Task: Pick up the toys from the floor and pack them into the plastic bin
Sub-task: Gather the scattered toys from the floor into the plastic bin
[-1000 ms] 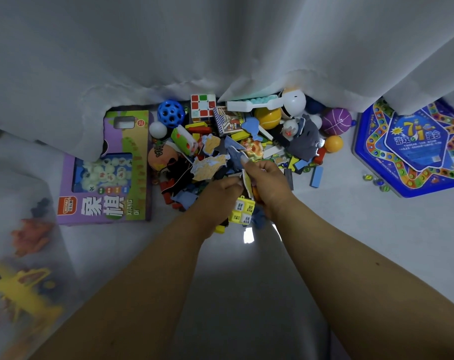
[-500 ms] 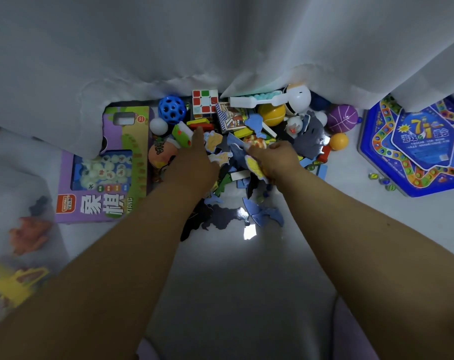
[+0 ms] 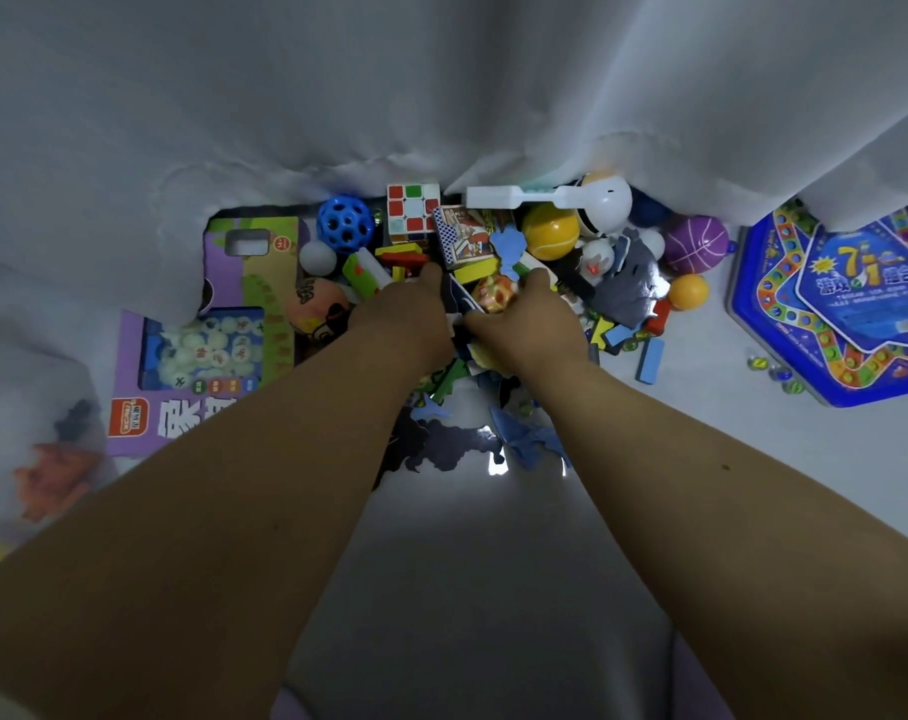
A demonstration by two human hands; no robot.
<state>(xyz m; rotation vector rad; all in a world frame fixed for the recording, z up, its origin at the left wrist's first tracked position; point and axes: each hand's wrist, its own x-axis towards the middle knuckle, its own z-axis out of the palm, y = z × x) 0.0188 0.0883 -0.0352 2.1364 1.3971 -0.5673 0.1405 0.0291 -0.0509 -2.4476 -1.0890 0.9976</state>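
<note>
Both hands, left hand (image 3: 400, 324) and right hand (image 3: 527, 324), lie side by side at frame centre, buried in the toy pile (image 3: 493, 283), grip not discernible; a scooped load risks shedding flat pieces and marbles (image 3: 769, 368).

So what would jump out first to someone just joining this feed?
Both hands, left hand and right hand, are buried in a bright toy pile against the white curtain. A blue hexagonal game board lies far right, a purple chess box left.
</note>
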